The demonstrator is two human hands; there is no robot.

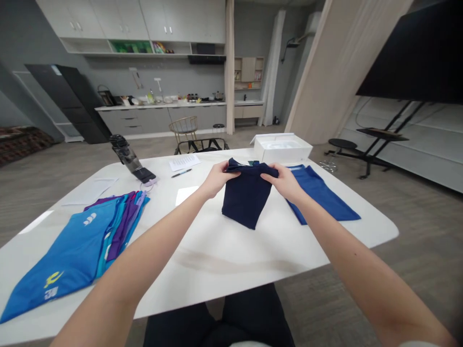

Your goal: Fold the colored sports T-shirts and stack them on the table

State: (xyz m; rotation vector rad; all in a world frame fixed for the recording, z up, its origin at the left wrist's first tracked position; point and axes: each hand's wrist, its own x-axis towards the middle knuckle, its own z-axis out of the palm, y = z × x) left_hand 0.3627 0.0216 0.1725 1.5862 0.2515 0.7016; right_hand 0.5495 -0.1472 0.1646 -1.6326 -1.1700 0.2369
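Observation:
A dark navy folded garment (247,197) hangs between my two hands over the middle of the white table. Its upper edge looks like a waistband, with a small green label inside. My left hand (218,178) pinches the left end of that edge, thumb in front. At the right end, my right hand (282,180) grips the same edge, fingers behind the cloth. Just right of my right hand lies a flat blue folded garment (323,195). Over on the left rests a pile of blue, teal and purple garments (79,241), the top one bearing white and yellow logos.
On the table (224,270) stand an open white box (284,147) at the back right and a dark clear bottle (130,159) at the back left. A pen (181,173), a printed sheet (184,162) and other papers lie between. Chairs stand beyond the far edge.

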